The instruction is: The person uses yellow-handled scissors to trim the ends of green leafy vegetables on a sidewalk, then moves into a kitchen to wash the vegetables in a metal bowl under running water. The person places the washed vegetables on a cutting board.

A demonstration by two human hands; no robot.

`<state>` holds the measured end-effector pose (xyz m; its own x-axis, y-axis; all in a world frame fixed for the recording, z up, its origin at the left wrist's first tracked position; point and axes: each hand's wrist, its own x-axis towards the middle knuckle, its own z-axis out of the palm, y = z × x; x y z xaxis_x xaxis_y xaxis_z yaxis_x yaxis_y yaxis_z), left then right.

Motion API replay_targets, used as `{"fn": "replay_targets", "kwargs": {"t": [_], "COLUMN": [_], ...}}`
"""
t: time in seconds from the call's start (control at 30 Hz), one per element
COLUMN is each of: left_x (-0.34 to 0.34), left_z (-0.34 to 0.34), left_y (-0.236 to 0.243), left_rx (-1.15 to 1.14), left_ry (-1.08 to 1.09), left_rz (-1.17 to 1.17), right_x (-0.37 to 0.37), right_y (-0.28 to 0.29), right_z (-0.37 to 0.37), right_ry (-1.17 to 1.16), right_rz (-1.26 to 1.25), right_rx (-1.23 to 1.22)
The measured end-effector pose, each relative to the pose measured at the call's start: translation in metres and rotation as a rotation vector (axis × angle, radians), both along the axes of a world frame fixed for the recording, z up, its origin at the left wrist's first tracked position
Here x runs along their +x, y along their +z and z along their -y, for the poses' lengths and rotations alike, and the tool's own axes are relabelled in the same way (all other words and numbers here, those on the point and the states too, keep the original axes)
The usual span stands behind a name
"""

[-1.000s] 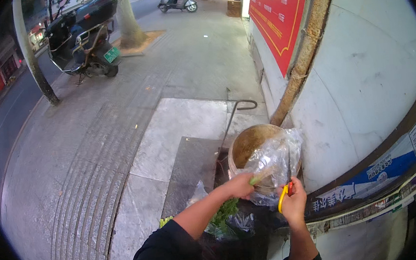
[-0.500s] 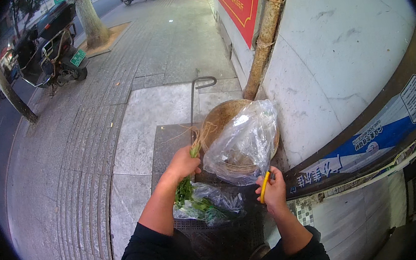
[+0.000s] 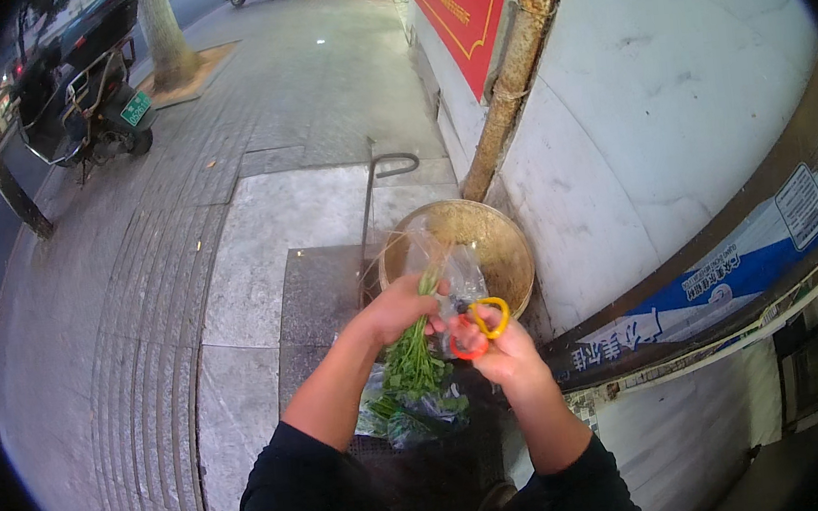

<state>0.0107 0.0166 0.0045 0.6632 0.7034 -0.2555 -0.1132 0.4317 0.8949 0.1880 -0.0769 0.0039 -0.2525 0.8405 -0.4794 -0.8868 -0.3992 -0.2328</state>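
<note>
My left hand (image 3: pixel 401 309) is closed around the stems of a bunch of leafy greens (image 3: pixel 411 362). The thin root ends point up over the bin's near-left edge, and the leaves hang below the hand. Close beside it, my right hand (image 3: pixel 504 345) grips a pair of scissors (image 3: pixel 490 317) with one yellow and one red-orange handle loop. The blades are mostly hidden near the stems. Behind both hands, a clear plastic bag (image 3: pixel 470 271) lies partly inside a round tan bin (image 3: pixel 509 236). Below, more greens rest on clear plastic (image 3: pixel 416 430) over a dark perforated surface.
A rusty pipe (image 3: pixel 510 78) runs down the pale wall on the right, behind the bin. Beside the bin stands a hooked metal rod (image 3: pixel 370 190). Blue-and-white packaging (image 3: pixel 671 314) lines the right side. A parked scooter (image 3: pixel 84 100) stands on the pavement at left.
My right hand has moved left and up with the scissors, close to my left hand. The left hand has shifted right with the greens. The puffed-up plastic bag has sunk into the bin.
</note>
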Motion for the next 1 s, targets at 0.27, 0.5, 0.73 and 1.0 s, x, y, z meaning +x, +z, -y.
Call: {"fn": "replay_targets", "kwargs": {"t": [0.27,0.5,0.73,1.0], "left_x": [0.022,-0.005,0.01,0.037], "left_z": [-0.021,-0.013,0.022,0.034], "left_y": [-0.009,0.044,0.048,0.036], "left_rx": [-0.017,0.097,-0.008,0.012], "left_ry": [-0.202,0.119,0.226,0.32], "left_rz": [-0.234,-0.063,0.091,0.308], "right_x": [0.021,-0.003,-0.039,-0.03], "right_y": [0.045,0.051,0.012,0.006], "right_z": [0.079,0.063,0.033,0.036], "right_ry": [-0.001,-0.091,-0.212,-0.219], "right_rz": [0.559,0.968,1.114,1.274], "right_rx": [0.077,0.237,0.618,0.524]}}
